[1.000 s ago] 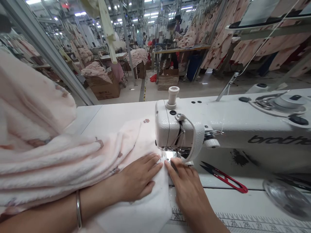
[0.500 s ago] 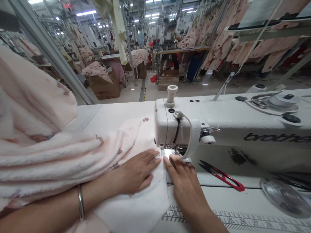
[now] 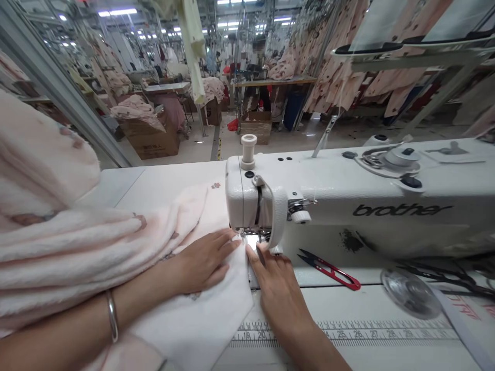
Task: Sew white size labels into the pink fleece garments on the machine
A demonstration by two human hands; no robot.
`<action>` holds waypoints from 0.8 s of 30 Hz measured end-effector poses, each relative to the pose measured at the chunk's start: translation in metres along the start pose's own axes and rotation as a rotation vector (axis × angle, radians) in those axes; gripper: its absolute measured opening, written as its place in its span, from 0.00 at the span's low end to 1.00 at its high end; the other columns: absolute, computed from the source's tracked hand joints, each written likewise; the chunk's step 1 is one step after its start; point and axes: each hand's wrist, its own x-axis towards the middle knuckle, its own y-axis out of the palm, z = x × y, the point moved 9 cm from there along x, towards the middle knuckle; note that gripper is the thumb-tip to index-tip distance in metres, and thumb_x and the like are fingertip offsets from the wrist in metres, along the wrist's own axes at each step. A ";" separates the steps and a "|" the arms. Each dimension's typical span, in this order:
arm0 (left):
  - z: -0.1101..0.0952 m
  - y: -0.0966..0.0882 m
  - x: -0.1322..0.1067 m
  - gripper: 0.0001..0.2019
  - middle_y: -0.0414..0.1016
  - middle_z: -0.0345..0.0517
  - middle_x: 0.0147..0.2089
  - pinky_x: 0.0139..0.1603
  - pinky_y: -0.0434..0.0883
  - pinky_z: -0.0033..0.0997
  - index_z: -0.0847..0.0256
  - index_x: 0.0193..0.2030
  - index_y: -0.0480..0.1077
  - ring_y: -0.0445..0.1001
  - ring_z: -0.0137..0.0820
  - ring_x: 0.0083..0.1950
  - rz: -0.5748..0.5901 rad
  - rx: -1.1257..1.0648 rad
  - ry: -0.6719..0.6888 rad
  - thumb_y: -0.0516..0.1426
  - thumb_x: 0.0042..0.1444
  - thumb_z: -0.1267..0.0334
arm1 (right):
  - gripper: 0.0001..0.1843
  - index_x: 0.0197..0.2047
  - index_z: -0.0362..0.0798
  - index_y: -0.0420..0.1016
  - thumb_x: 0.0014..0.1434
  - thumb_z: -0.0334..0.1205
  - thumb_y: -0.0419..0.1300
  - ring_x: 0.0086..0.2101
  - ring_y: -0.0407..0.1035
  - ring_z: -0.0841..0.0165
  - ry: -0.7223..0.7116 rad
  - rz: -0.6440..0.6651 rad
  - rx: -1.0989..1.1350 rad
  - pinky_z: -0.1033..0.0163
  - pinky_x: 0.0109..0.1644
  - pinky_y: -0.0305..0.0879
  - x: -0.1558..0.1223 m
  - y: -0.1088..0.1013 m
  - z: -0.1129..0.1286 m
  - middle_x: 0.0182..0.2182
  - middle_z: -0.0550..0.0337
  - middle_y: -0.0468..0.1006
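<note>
Pale pink plush fabric with small printed motifs lies in folds on the left and runs under the head of a white sewing machine. My left hand rests flat on this fabric, its fingertips close to the presser foot. Just right of the fabric's edge, my right hand lies on the machine bed, index finger stretched toward the lit needle area and the other fingers partly bent. The fingertips nearest the needle are partly hidden by the machine. A metal bangle circles my left wrist.
Red-handled thread snips lie right of my right hand. Beyond them are a clear plastic disc, black scissors and paper with red print. A printed ruler runs along the front. Behind stands a cardboard box of fabric.
The camera view has turned to the right, so everything sits farther left in the picture. The red-printed paper has come into view. Both hands stay beside the needle area.
</note>
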 end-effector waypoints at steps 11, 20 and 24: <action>0.004 0.001 0.000 0.23 0.62 0.58 0.56 0.59 0.65 0.45 0.65 0.61 0.53 0.62 0.43 0.58 -0.023 0.029 -0.007 0.49 0.59 0.67 | 0.39 0.62 0.46 0.58 0.49 0.13 0.38 0.59 0.54 0.60 0.112 0.016 0.065 0.51 0.58 0.62 -0.042 -0.018 -0.033 0.58 0.50 0.60; 0.003 0.000 -0.001 0.24 0.59 0.63 0.61 0.62 0.64 0.46 0.70 0.63 0.52 0.60 0.45 0.62 -0.029 0.122 -0.043 0.48 0.60 0.65 | 0.22 0.56 0.42 0.65 0.65 0.45 0.44 0.52 0.63 0.51 0.295 -0.222 -0.176 0.44 0.57 0.60 -0.101 -0.083 -0.145 0.51 0.41 0.68; 0.001 -0.028 -0.044 0.26 0.56 0.61 0.66 0.63 0.62 0.51 0.65 0.65 0.54 0.59 0.46 0.65 -0.017 0.159 -0.196 0.50 0.61 0.62 | 0.34 0.60 0.36 0.62 0.66 0.54 0.38 0.52 0.64 0.47 0.387 -0.167 -0.289 0.46 0.55 0.62 -0.117 -0.078 -0.181 0.51 0.36 0.69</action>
